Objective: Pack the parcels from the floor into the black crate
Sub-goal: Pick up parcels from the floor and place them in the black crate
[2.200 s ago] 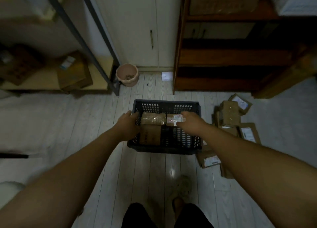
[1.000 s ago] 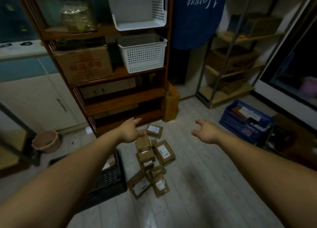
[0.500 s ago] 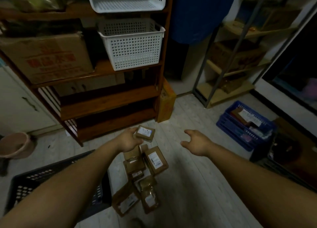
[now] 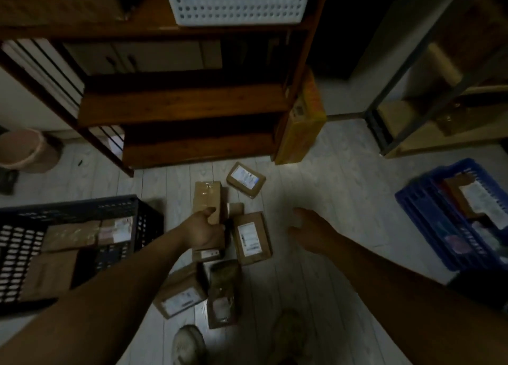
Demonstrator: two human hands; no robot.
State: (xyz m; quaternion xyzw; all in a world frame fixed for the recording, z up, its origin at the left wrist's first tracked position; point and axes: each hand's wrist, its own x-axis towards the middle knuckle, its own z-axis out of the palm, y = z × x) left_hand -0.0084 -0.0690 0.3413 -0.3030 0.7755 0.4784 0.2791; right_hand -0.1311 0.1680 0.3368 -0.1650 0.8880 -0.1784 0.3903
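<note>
Gripping a long brown parcel (image 4: pixel 206 199) at its near end, the left hand (image 4: pixel 204 234) sits just right of the black crate (image 4: pixel 82 206), thumb over the top face & fingers curled round the side. Can't tell whether that parcel is lifted or rests on the pile. The right hand (image 4: pixel 310 230) is further right of the crate, past the pile, fingers loose & apart, holding nothing, over bare floor (image 4: pixel 316 282). Inside the crate: a plain parcel (image 4: pixel 71 235) w/ a labelled parcel (image 4: pixel 115 230) touching its right side, plus a third parcel (image 4: pixel 46 274) at the near side. The rest lie on the floor right of the crate: a label-up parcel (image 4: pixel 253 238) just right of the left hand, a small parcel (image 4: pixel 207 254) partly under that hand, a tilted parcel (image 4: pixel 246 180) at the pile's far end, apart from the others, a big parcel (image 4: pixel 181 293) off the crate's near-right corner & a dark parcel (image 4: pixel 222 296) touching it. Beyond the crate stands a wooden shelf (image 4: pixel 178 106) w/ a white basket (image 4: pixel 236 4) on top; a yellow box (image 4: pixel 302 128) leans at its right post. Well right of the black crate sits a blue crate (image 4: pixel 423 221); beyond its far-left corner, a pink bin (image 4: pixel 24 150).
</note>
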